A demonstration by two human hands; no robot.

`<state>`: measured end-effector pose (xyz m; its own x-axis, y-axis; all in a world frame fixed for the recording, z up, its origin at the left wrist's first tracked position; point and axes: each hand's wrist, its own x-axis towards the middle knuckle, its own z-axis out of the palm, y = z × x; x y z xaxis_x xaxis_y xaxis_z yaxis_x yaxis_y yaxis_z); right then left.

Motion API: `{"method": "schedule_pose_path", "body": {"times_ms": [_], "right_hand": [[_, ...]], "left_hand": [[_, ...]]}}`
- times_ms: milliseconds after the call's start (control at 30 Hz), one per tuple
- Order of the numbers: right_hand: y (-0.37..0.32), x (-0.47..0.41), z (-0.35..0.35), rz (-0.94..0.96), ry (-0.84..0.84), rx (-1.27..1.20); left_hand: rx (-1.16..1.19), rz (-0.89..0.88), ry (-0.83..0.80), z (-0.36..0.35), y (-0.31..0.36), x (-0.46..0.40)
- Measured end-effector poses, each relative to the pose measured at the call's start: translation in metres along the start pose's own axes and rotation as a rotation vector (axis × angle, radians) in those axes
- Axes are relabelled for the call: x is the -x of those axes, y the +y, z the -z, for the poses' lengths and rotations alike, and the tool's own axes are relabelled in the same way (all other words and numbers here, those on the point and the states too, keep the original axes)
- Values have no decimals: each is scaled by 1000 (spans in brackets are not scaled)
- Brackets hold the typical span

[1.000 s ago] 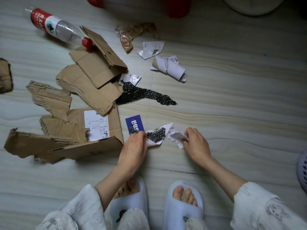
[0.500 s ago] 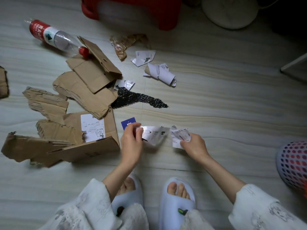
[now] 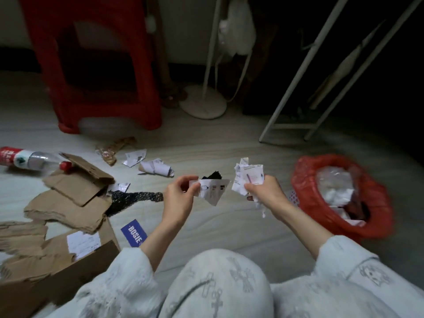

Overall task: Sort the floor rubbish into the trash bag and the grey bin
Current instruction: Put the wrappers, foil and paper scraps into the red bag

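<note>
At frame centre, both hands are now lifted off the floor: my left hand [image 3: 177,198] pinches a torn label [image 3: 212,191], my right hand [image 3: 263,193] grips crumpled paper scraps [image 3: 249,177]. Red-lined trash bag [image 3: 305,180], right of frame, has come into view; I judge the drop comes next.

Stool [image 3: 96,65], upper left: red.
Bag [image 3: 376,203], right: red.
Cardboard [image 3: 68,203], left: brown.
Bottle [image 3: 29,158], left edge: clear, red label and cap.
Card [image 3: 134,232], lower centre: blue, white lettering.
Netting [image 3: 135,197], centre left: black.
Sleeves [image 3: 128,283], bottom: pale blue, grey print.
Floor [image 3: 206,138]: pale grey wood grain.
</note>
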<state>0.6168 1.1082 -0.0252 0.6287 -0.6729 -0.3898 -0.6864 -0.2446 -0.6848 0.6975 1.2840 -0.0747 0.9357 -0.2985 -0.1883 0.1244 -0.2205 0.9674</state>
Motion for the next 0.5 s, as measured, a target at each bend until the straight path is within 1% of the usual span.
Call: {"method": "schedule_pose_path", "body": {"times_ms": [67, 133, 200, 267, 367, 433, 500], "right_hand": [[-2, 13, 32, 28, 80, -6], [1, 23, 64, 57, 142, -63], [8, 31, 97, 71, 198, -128], [20, 34, 126, 51, 235, -132], [51, 22, 168, -17, 296, -182], [76, 8, 192, -54, 324, -240], [103, -7, 215, -60, 356, -203]], "left_hand": [[-11, -87, -58, -10, 27, 9], [-15, -154, -115, -22, 52, 17], [-30, -196, -189, -37, 75, 25], [-65, -224, -262, -55, 94, 30], [-185, -291, -357, -94, 118, 31], [-301, -376, -403, -123, 133, 28], [-395, -474, -448, -155, 145, 24]]}}
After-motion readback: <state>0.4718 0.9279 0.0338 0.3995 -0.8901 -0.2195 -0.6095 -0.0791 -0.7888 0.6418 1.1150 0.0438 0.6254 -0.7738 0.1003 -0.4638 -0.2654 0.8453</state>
